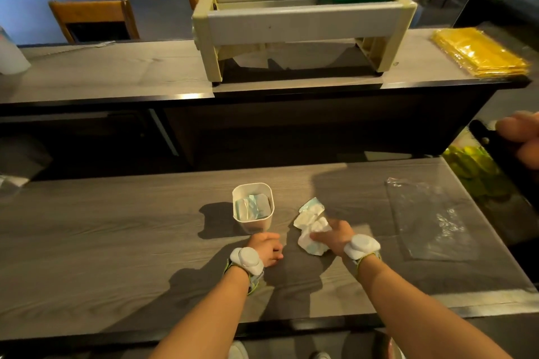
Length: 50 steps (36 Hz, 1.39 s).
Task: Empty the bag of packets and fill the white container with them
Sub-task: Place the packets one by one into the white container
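The white container (253, 208) stands upright on the grey wooden table (116, 236), with a few pale blue-and-white packets inside it. Just right of it lies a loose pile of packets (310, 223). My right hand (332, 234) rests on that pile, fingers closed around several packets. My left hand (267, 248) lies on the table right in front of the container, fingers curled, holding nothing that I can see. The clear plastic bag (428, 218) lies flat and looks empty further right.
A raised counter (116, 73) behind the table carries a cream rack (303, 26) and a stack of yellow packs (481, 52). Another person's hand (522, 137) shows at the right edge. The table's front edge is close to me.
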Each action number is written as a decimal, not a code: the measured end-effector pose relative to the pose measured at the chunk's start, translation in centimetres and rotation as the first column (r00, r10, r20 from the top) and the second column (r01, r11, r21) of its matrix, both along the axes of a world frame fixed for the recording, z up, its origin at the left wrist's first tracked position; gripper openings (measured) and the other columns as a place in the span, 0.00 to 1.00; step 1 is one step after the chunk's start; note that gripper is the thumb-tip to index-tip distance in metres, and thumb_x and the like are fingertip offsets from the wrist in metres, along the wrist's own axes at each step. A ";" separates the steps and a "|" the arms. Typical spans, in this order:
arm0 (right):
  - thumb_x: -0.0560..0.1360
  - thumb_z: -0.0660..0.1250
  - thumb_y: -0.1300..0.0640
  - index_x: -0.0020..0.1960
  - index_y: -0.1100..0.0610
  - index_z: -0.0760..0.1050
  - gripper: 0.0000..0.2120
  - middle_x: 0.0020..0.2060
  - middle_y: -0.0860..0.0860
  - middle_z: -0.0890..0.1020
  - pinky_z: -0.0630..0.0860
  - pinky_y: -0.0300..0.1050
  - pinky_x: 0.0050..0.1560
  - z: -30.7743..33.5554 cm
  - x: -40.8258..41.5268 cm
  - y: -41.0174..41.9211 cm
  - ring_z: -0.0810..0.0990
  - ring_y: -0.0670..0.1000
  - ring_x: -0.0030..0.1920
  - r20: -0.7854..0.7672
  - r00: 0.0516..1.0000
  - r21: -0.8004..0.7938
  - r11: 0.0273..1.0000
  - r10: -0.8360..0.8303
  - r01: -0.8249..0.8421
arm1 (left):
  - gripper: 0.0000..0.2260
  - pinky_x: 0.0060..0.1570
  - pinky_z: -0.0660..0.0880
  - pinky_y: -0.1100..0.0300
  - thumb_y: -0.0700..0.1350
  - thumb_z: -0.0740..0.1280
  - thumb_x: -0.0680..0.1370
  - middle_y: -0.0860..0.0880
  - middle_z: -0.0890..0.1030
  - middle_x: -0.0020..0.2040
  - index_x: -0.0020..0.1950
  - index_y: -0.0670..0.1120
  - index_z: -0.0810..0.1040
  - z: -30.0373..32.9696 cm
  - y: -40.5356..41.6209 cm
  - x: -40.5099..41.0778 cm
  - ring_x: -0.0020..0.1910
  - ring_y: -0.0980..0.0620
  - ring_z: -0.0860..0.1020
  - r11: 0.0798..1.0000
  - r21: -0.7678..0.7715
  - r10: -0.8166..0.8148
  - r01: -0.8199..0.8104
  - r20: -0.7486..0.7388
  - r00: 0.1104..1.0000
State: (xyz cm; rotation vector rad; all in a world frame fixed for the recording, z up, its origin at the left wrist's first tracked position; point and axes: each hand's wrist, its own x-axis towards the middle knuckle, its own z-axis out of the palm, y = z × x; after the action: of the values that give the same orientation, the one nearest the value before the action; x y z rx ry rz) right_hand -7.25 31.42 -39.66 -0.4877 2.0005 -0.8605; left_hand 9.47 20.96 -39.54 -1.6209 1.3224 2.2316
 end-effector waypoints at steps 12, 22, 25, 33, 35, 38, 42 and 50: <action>0.73 0.70 0.67 0.51 0.66 0.79 0.08 0.44 0.62 0.83 0.79 0.51 0.47 0.4 1.0 0.9 0.82 0.59 0.44 0.356 0.913 -0.194 0.940 -0.201 0.282 | 0.13 0.42 0.75 0.58 0.54 0.58 0.81 0.46 0.81 0.45 0.52 0.45 0.73 0.6 1.8 -1.6 0.40 0.49 0.79 0.997 -0.030 0.064 -0.069 -0.152 0.986; 0.80 0.62 0.56 0.58 0.63 0.76 0.12 0.50 0.61 0.84 0.80 0.58 0.55 0.6 3.3 0.7 0.83 0.61 0.52 0.374 0.911 -0.216 0.939 -0.173 0.267 | 0.14 0.50 0.79 0.53 0.35 0.66 0.77 0.36 0.79 0.60 0.63 0.38 0.75 1.1 2.3 -1.6 0.56 0.41 0.79 0.997 -0.053 0.042 -0.056 -0.245 0.969; 0.81 0.59 0.53 0.59 0.61 0.74 0.13 0.53 0.60 0.82 0.80 0.53 0.48 0.6 4.2 0.6 0.81 0.59 0.52 0.436 0.862 -0.158 0.921 -0.258 0.355 | 0.16 0.46 0.81 0.55 0.32 0.66 0.76 0.37 0.79 0.60 0.64 0.38 0.75 1.1 2.6 -1.4 0.55 0.41 0.79 0.989 -0.006 0.142 -0.150 -0.286 0.948; 0.78 0.60 0.61 0.58 0.62 0.76 0.11 0.53 0.62 0.82 0.79 0.48 0.44 1.0 5.3 0.3 0.82 0.59 0.50 0.433 0.839 -0.172 0.883 -0.330 0.436 | 0.15 0.43 0.81 0.59 0.34 0.66 0.77 0.43 0.82 0.54 0.63 0.41 0.75 1.2 2.9 -0.7 0.51 0.47 0.81 0.977 0.034 0.211 -0.212 -0.338 0.917; 0.78 0.63 0.63 0.52 0.64 0.78 0.07 0.48 0.63 0.82 0.79 0.46 0.42 1.2 5.2 0.5 0.81 0.57 0.45 0.427 0.826 -0.180 0.861 -0.368 0.477 | 0.14 0.44 0.81 0.59 0.33 0.65 0.77 0.44 0.82 0.51 0.63 0.40 0.75 1.5 2.9 -0.7 0.49 0.48 0.81 0.975 0.028 0.217 -0.222 -0.351 0.911; 0.76 0.66 0.64 0.52 0.66 0.77 0.07 0.43 0.61 0.82 0.79 0.45 0.39 1.5 5.3 0.8 0.81 0.56 0.41 0.444 0.819 -0.221 0.842 -0.363 0.493 | 0.12 0.48 0.81 0.55 0.39 0.65 0.79 0.44 0.82 0.49 0.61 0.39 0.76 2.1 3.0 -0.9 0.49 0.47 0.81 0.981 -0.041 0.168 -0.192 -0.326 0.930; 0.74 0.69 0.66 0.52 0.63 0.80 0.08 0.44 0.60 0.84 0.79 0.46 0.40 2.1 5.3 0.7 0.82 0.56 0.41 0.394 0.842 -0.293 0.817 -0.369 0.496 | 0.13 0.52 0.80 0.45 0.50 0.62 0.80 0.39 0.80 0.57 0.58 0.42 0.78 3.2 3.0 -1.7 0.56 0.41 0.79 0.981 -0.068 0.161 -0.183 -0.252 0.954; 0.71 0.73 0.64 0.54 0.62 0.81 0.12 0.41 0.58 0.85 0.80 0.51 0.44 4.5 5.6 -1.6 0.82 0.55 0.39 0.201 0.935 -0.371 0.860 -0.294 0.350 | 0.25 0.70 0.64 0.50 0.60 0.50 0.81 0.42 0.73 0.69 0.70 0.47 0.69 6.5 1.9 -2.6 0.68 0.42 0.71 0.860 -0.482 -0.152 0.167 0.071 0.986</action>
State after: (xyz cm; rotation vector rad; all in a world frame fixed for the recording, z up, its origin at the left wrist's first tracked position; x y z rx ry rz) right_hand -1.67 29.82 -35.20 -0.3070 1.8033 -1.4938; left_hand 6.88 22.85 -33.01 -1.5861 2.0545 1.8622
